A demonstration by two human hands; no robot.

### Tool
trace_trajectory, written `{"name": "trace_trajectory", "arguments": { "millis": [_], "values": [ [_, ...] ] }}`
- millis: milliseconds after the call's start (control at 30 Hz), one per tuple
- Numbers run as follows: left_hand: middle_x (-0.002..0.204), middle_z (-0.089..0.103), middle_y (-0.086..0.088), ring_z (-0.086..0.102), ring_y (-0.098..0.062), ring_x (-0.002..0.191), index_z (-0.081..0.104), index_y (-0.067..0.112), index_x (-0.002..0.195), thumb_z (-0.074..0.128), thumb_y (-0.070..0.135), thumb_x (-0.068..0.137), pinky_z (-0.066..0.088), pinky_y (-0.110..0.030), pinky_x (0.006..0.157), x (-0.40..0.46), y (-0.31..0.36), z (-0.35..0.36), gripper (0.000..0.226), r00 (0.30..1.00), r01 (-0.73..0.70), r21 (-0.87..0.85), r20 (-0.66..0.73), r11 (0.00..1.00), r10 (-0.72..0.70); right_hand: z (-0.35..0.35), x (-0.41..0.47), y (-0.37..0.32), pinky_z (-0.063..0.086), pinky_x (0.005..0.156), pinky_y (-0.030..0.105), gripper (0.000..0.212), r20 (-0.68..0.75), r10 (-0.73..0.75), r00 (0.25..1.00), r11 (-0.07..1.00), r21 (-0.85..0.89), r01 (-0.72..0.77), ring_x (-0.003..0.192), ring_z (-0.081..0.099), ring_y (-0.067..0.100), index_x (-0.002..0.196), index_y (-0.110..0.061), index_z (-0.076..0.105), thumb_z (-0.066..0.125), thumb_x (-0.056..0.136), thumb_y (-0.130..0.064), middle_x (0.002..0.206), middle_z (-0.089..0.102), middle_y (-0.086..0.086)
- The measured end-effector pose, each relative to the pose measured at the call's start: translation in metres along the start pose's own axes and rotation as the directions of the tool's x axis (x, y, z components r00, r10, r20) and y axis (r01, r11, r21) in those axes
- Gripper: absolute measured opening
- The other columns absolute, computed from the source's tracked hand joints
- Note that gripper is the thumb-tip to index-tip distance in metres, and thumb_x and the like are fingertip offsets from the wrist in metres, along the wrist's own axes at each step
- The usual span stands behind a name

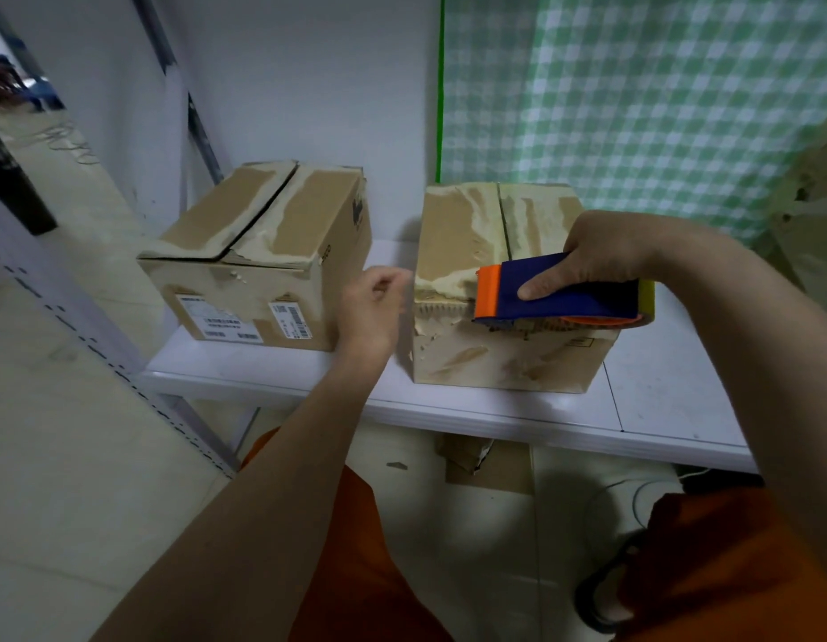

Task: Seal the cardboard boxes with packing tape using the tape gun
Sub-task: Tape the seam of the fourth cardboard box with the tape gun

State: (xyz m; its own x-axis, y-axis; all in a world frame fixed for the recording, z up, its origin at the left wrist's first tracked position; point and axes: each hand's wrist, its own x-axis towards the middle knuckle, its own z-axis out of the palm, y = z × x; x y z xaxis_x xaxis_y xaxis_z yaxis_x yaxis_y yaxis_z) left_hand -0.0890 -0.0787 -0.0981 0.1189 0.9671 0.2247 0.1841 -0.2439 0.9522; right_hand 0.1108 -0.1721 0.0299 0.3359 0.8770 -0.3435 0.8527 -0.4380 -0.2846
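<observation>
1. Tape gun (564,294): its tape roll is mostly covered by the blue housing; only an orange-rimmed sliver shows at the right end. Its contact with the box below cannot be told.
2. Right-hand box (495,354): near top edge and part of the centre seam hidden behind the tape gun and right hand (601,257).
3. Left hand (374,308): blurred; fingers curled, their grip unreadable.
4. Left-hand box (258,252): label print too small to read.
5. Worktop (657,400): right end hidden behind the right forearm.
6. Cardboard scraps (490,461) on the floor: partly hidden under the worktop.
</observation>
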Motion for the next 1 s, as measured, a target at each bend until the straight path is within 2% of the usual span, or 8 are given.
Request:
{"name": "trace_trajectory", "arguments": {
  "millis": [67,133,333,500,700,833,900,1000],
  "values": [
    [0.082,0.063,-0.004,0.057,-0.011,0.069,0.072,0.020,0.085,0.076,0.009,0.078,0.052,-0.020,0.068,-0.002,-0.002,-0.002,0.013,0.982,0.001,-0.031,0.187,1.000,0.004,0.001,-0.001,-0.001,0.045,0.067,0.032,0.060,0.006,0.001,1.000,1.000,-0.007,-0.001,0.071,0.061,0.023,0.079,-0.005,0.065,0.073,0.061,-0.062,0.079,0.066,0.010],
    [0.077,0.055,-0.005,0.049,-0.013,0.066,0.072,0.021,0.091,0.080,0.001,0.071,0.049,-0.020,0.069,-0.004,-0.006,-0.004,0.029,0.965,-0.006,-0.017,0.263,1.000,0.010,0.002,-0.002,0.000,0.046,0.069,0.032,0.060,0.010,0.002,1.000,1.000,-0.011,-0.002,0.074,0.062,0.023,0.080,-0.006,0.065,0.073,0.061,-0.062,0.081,0.066,0.009],
    [0.068,0.047,0.001,0.042,-0.004,0.057,0.069,0.021,0.099,0.079,-0.001,0.072,0.041,-0.009,0.058,-0.013,-0.010,0.003,0.036,0.978,-0.079,0.089,0.199,0.993,0.060,0.005,-0.004,-0.001,0.047,0.070,0.033,0.060,-0.005,0.014,1.000,1.000,-0.002,-0.014,0.077,0.062,0.023,0.085,-0.006,0.064,0.074,0.063,-0.061,0.085,0.066,0.009],
    [0.089,0.060,-0.011,0.057,-0.016,0.079,0.072,0.018,0.109,0.067,0.017,0.088,0.043,-0.015,0.074,-0.013,-0.009,-0.006,0.021,0.952,-0.259,0.161,0.208,0.952,0.223,0.006,-0.005,0.000,0.045,0.068,0.032,0.062,-0.013,0.019,1.000,1.000,-0.015,-0.019,0.076,0.060,0.022,0.088,-0.006,0.065,0.074,0.063,-0.062,0.088,0.066,0.010],
    [0.083,0.065,-0.010,0.052,-0.008,0.069,0.076,0.018,0.101,0.078,0.011,0.076,0.046,-0.023,0.072,-0.005,-0.005,-0.006,0.026,0.968,-0.227,0.243,0.165,0.943,0.191,0.010,-0.006,0.000,0.046,0.071,0.033,0.065,-0.028,0.014,1.000,1.000,0.006,-0.014,0.079,0.060,0.024,0.094,-0.004,0.065,0.074,0.064,-0.061,0.092,0.066,0.012],
    [0.106,0.058,-0.001,0.050,-0.016,0.103,0.072,0.021,0.102,0.074,0.015,0.080,0.039,-0.023,0.083,-0.009,0.013,0.005,0.023,0.920,-0.391,0.583,0.260,0.713,0.292,0.011,-0.008,0.002,0.048,0.072,0.033,0.067,-0.035,0.012,0.999,1.000,0.016,-0.012,0.080,0.061,0.023,0.096,-0.004,0.066,0.073,0.064,-0.062,0.090,0.066,0.010],
    [0.121,0.059,-0.002,0.050,-0.020,0.115,0.070,0.017,0.110,0.064,0.011,0.087,0.043,-0.030,0.092,-0.012,0.018,0.014,0.024,0.836,-0.547,0.526,0.380,0.651,0.395,0.012,-0.008,0.002,0.048,0.071,0.033,0.068,-0.040,0.006,0.999,1.000,0.018,-0.005,0.079,0.061,0.023,0.094,-0.005,0.065,0.071,0.063,-0.066,0.088,0.065,0.008],
    [0.134,0.056,-0.004,0.048,-0.021,0.125,0.056,0.015,0.131,0.045,0.013,0.098,0.038,-0.037,0.106,-0.020,0.011,0.027,0.034,0.782,-0.619,0.533,0.488,0.577,0.388,0.012,-0.008,0.003,0.047,0.069,0.032,0.069,-0.054,0.001,0.999,1.000,0.021,0.000,0.075,0.060,0.021,0.092,-0.006,0.064,0.068,0.064,-0.069,0.086,0.064,0.008]
  ]
}}
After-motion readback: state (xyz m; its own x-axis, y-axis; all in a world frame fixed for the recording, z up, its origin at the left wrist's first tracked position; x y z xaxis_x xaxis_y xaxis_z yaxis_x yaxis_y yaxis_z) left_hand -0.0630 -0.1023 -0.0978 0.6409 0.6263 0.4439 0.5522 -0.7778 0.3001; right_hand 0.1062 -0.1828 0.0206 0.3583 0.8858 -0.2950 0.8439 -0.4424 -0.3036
